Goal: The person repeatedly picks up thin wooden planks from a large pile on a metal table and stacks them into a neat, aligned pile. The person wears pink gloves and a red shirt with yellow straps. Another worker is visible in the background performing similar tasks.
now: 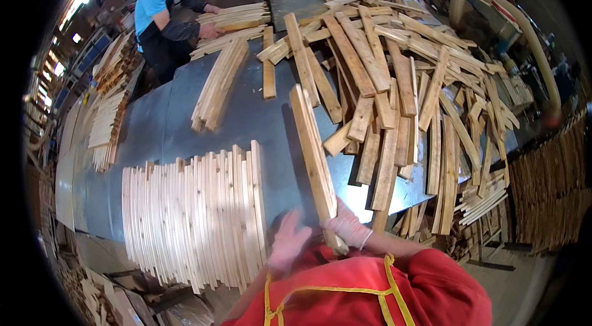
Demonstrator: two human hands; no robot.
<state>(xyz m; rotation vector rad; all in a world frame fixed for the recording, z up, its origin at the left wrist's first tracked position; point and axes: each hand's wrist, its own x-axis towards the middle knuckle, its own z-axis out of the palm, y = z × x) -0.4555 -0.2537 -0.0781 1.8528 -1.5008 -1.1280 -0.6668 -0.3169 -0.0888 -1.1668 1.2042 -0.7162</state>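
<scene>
My gloved right hand (349, 227) grips a wooden board (313, 156) near its lower end; the board points away from me over the metal table. It looks like it may be more than one piece laid together. My gloved left hand (288, 238) is slightly blurred, fingers apart and holding nothing, between that board and a neat row of pale wooden strips (191, 215). The strips stand side by side on the table at my left, their ends uneven.
A large jumbled heap of boards (394, 79) covers the table's right side, some overhanging the edge. A small bundle of strips (220, 84) lies farther off on the metal table (154, 119). Beyond, a co-worker in a blue shirt (154, 2) handles more strips (237, 16).
</scene>
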